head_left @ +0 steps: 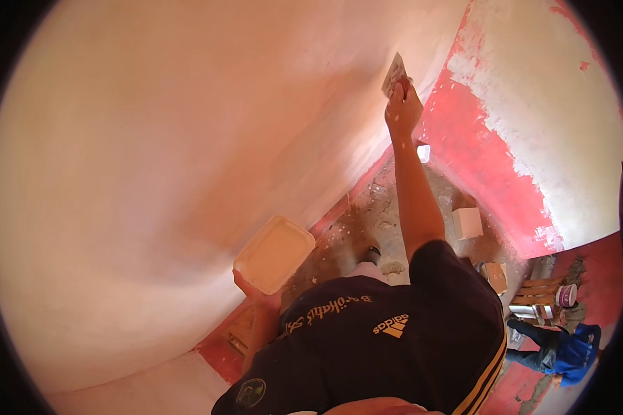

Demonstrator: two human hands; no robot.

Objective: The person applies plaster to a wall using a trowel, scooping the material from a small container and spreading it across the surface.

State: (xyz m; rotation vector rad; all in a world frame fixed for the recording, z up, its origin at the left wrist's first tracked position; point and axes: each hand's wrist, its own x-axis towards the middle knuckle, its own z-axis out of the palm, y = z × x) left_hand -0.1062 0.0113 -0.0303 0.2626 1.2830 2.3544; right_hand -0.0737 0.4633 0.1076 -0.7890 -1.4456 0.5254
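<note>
My right hand (403,114) is stretched far out and up, closed round the handle of a putty knife (394,72). The knife's wide blade, smeared with pale filler, is at the wall (187,124) near the corner; whether its edge touches I cannot tell. Low on the left, my left hand (259,296) grips the near end of a shallow rectangular tray (275,254) close to the same wall. Its inside looks pale and smooth; how much filler it holds I cannot make out. This wall is coated cream, with a shadow across it.
The adjoining wall (474,128) is red, partly covered with white filler. On the littered floor stand a pale box (468,223), a brown carton (495,278) and a small white container (423,153). At the lower right, a person in blue (574,353) is near wooden pieces and a bucket (566,295).
</note>
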